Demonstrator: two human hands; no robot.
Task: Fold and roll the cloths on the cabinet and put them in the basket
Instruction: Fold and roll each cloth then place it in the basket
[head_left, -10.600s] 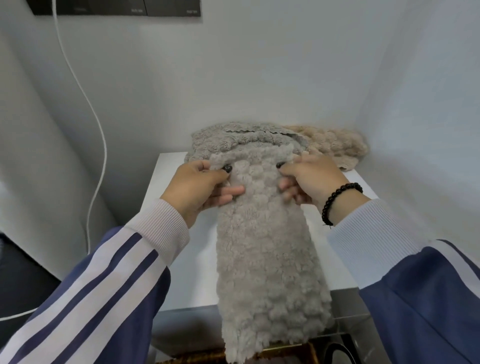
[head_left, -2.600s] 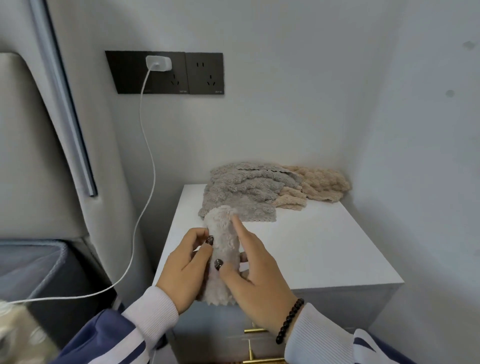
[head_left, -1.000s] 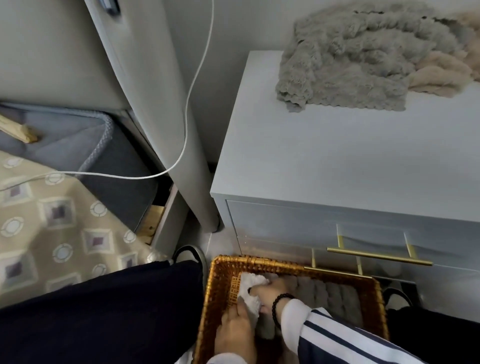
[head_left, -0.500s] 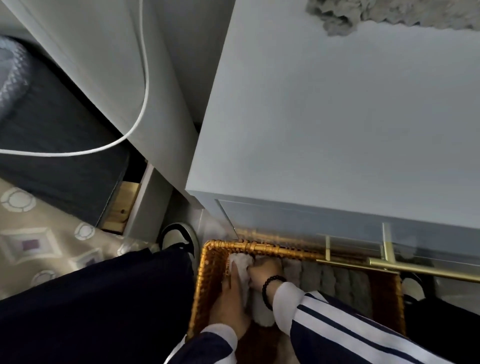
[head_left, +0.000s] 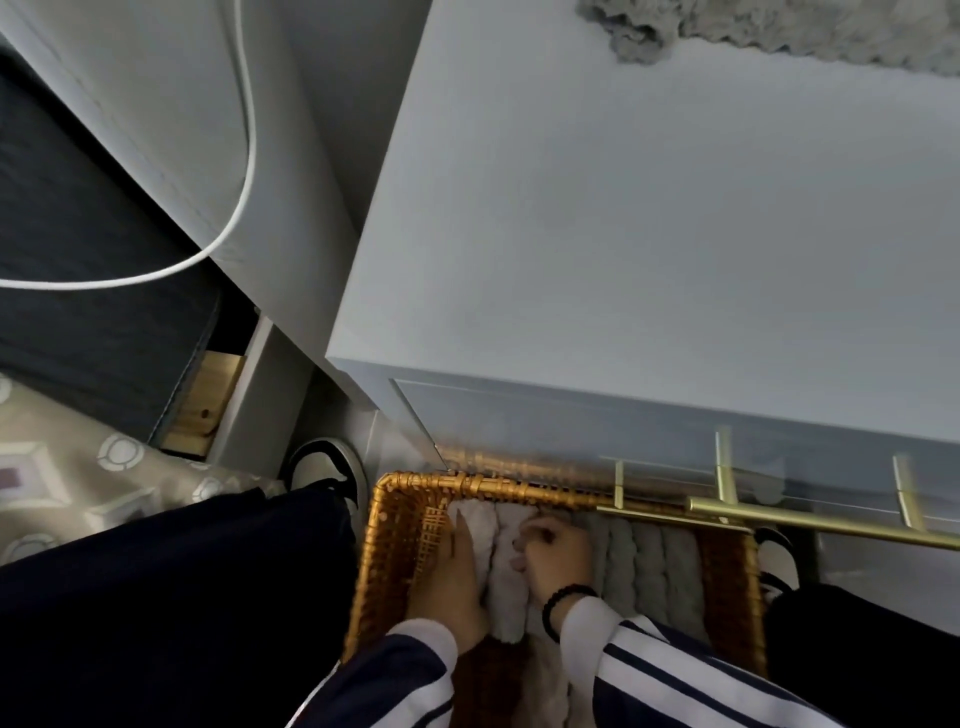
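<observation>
Both my hands are down inside the golden wicker basket (head_left: 387, 525) on the floor in front of the white cabinet (head_left: 623, 234). A pale rolled cloth (head_left: 506, 577) lies at the basket's left end, beside several grey rolled cloths (head_left: 644, 566). My left hand (head_left: 457, 582) lies flat with straight fingers along the roll's left side. On the roll's right side, my right hand (head_left: 556, 556) has its fingers curled against the roll. An unfolded grey cloth (head_left: 727, 31) lies at the back of the cabinet top.
A brass drawer handle (head_left: 831, 519) juts out over the basket's far right edge. A white charging cable (head_left: 244, 171) hangs at the left beside the padded headboard (head_left: 156, 104). My dark trouser legs and shoes (head_left: 324, 462) flank the basket. Patterned bedding (head_left: 78, 467) lies at the left.
The roll, carried down from the cabinet, now sits at the basket's left end. Over the last half second both hands stay on it, barely moving.
</observation>
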